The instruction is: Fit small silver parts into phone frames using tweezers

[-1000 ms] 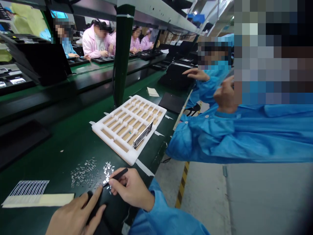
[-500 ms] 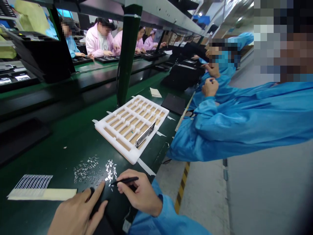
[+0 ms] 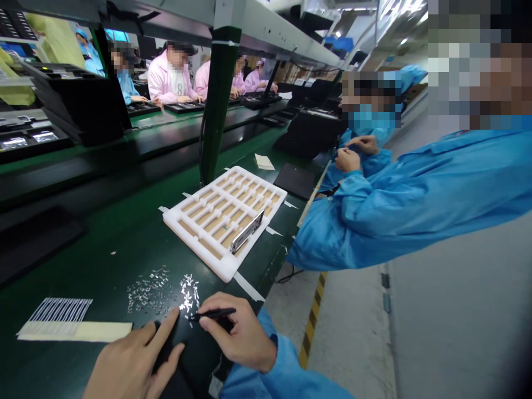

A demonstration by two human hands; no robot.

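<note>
Between the thumb and fingers of my right hand [image 3: 241, 332] is a black pen-like tool [image 3: 216, 314], its tip at the lower edge of a pile of small shiny pieces [image 3: 189, 292]. My left hand [image 3: 139, 354] has its fingers apart, the index fingertip touching the table beside that pile. Further left lie many duller small pieces [image 3: 149, 291], spread out. A cream strip with white lines [image 3: 75, 331] rests at the lower left. Beyond the pieces, a white slotted tray [image 3: 199, 252] holds one thin metallic part [image 3: 247, 231] standing on its edge.
A dark flat pad [image 3: 295, 180] and a cream paper pad [image 3: 264, 162] lie past the tray. A green post [image 3: 218, 105] rises behind it. At the right, a person's blue sleeve [image 3: 374, 216] reaches to the table edge. Black trays [image 3: 75, 105] are stacked at the upper left.
The view has shifted slightly. My hands keep nearly the same pose over the pieces. At the right, the neighbouring people's hands and sleeves have moved a little.
</note>
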